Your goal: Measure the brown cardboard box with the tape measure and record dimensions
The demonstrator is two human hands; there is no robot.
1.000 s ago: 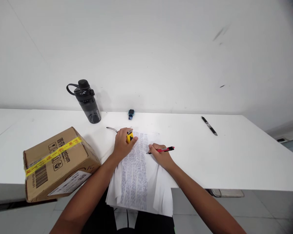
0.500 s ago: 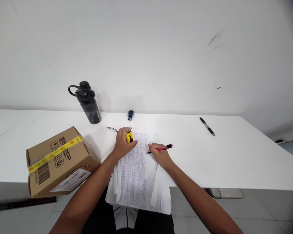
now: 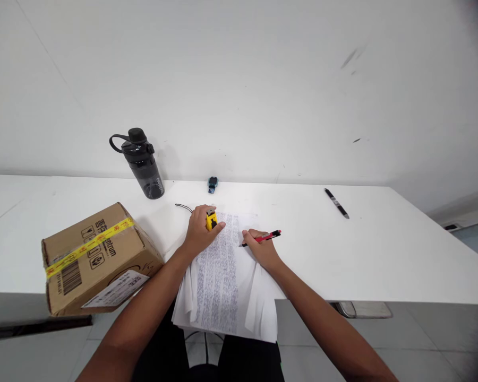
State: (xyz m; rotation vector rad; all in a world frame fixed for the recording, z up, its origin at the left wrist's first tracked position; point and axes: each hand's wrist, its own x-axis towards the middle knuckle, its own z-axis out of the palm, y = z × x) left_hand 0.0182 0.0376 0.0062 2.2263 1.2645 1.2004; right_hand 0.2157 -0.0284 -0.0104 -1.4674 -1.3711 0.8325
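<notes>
My left hand [image 3: 199, 229] is closed around a yellow and black tape measure [image 3: 211, 219], resting at the upper left of a stack of paper [image 3: 219, 286]. A thin black wrist cord trails from beside that hand. The top sheet carries several columns of dense blue handwriting, and its lower part hangs over the table edge. In my right hand [image 3: 263, 250] is a red and black pen [image 3: 267, 236], gripped in a writing hold. Its tip points down at the paper, right of the written columns; whether it touches is too small to tell.
A taped cardboard box [image 3: 99, 260] stands left of my forearm, overhanging the front edge. Behind it is a dark water bottle [image 3: 143, 164]. A small watch [image 3: 212, 184] lies near the wall, and a black pen [image 3: 336, 203] lies to the right on the white table [image 3: 366, 254].
The whole view has shifted slightly, so everything sits a little higher. Both hands keep their holds, and the pen tip stays near the same spot on the paper.
</notes>
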